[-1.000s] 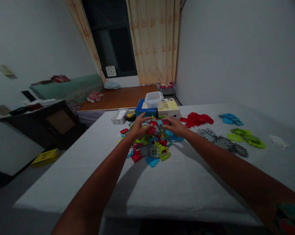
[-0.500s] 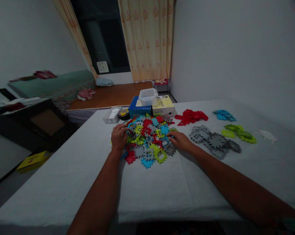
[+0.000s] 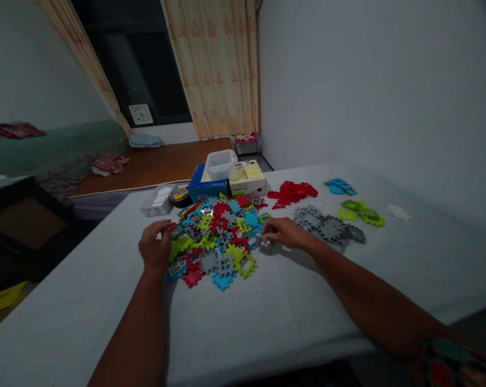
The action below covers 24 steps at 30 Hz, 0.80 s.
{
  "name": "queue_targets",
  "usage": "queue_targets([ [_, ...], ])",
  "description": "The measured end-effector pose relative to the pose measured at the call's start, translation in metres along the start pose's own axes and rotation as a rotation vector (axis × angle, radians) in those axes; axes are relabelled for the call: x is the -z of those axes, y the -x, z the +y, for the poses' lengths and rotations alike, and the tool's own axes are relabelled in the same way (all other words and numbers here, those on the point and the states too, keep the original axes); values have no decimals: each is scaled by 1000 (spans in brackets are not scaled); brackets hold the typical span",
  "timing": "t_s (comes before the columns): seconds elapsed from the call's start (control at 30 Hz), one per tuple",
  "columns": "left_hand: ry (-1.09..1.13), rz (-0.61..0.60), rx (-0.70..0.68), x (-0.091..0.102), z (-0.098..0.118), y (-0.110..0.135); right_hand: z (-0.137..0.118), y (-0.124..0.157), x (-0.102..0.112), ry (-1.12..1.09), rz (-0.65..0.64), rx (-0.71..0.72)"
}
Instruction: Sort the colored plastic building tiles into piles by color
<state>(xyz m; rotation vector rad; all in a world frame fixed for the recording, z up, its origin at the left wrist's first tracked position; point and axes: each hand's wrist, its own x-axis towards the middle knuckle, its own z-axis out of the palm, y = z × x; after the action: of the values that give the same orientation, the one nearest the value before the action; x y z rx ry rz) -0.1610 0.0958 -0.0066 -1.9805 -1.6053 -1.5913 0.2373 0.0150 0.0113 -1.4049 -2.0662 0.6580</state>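
A heap of interlocking plastic tiles (image 3: 208, 262) in red, blue, lime green, grey and white lies on the white-covered table. At its left edge my left hand (image 3: 155, 244) has thumb and forefinger closed round a small red tile (image 3: 171, 226). On the heap's right side my right hand (image 3: 284, 233) is pinched over a greyish tile (image 3: 266, 244), blurred and partly hidden under the fingers. Right of this hand lies a pile of grey tiles (image 3: 329, 228), with a red pile (image 3: 293, 193) behind it.
Farther right are blue tiles (image 3: 340, 186), lime green tiles (image 3: 363, 213) and white tiles (image 3: 398, 213). Behind the heap stand a blue box (image 3: 205, 185), a yellow-and-white box (image 3: 249, 177), a clear tub (image 3: 221, 164), a round black tin (image 3: 180, 196) and a clear container (image 3: 156, 201).
The view has turned to the right. My left hand has drawn back from the heap with a red tile. My right hand has closed over a greyish tile at the heap's right edge.
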Motion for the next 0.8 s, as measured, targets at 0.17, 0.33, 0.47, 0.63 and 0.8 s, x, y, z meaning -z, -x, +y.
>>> queue_targets([
  [0.17, -14, 50, 81, -1, -15, 0, 48, 21, 84, 81, 210, -95],
  [0.33, -25, 54, 121, -2, -23, 1, 99, 49, 122, 153, 139, -322],
  [0.47, -37, 29, 189, -3, -27, 3, 100, 43, 112, 291, 261, -373],
  [0.63, -38, 13, 237, -4, -29, 4, 58, 12, 65, 247, 409, -79],
  [0.8, -35, -13, 255, -4, -26, 3, 26, -4, 1, 288, 204, 93],
])
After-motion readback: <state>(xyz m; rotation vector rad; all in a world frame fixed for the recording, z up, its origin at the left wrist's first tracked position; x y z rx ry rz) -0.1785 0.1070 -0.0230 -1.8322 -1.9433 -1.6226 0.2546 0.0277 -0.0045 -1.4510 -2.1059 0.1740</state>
